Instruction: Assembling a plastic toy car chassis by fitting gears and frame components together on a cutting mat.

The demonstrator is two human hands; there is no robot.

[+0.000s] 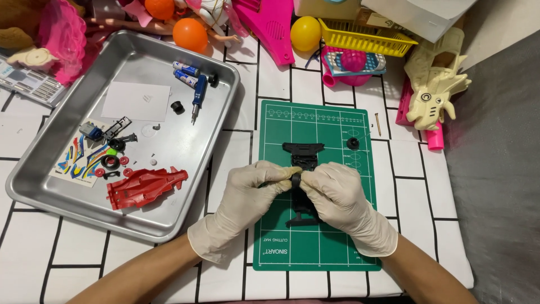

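the worktop (461,225) carries a steel tray (34,186) that keeps loose parts together: a red car body (147,187), sticker sheet (84,160), screwdriver (198,97) and small wheels. beside it lies a green mat (337,247), likely to protect the surface. on the mat sits a black chassis (304,155). the left hand (247,200) and right hand (337,197), gloved, meet over its middle, fingertips pinched together on a small black piece there.
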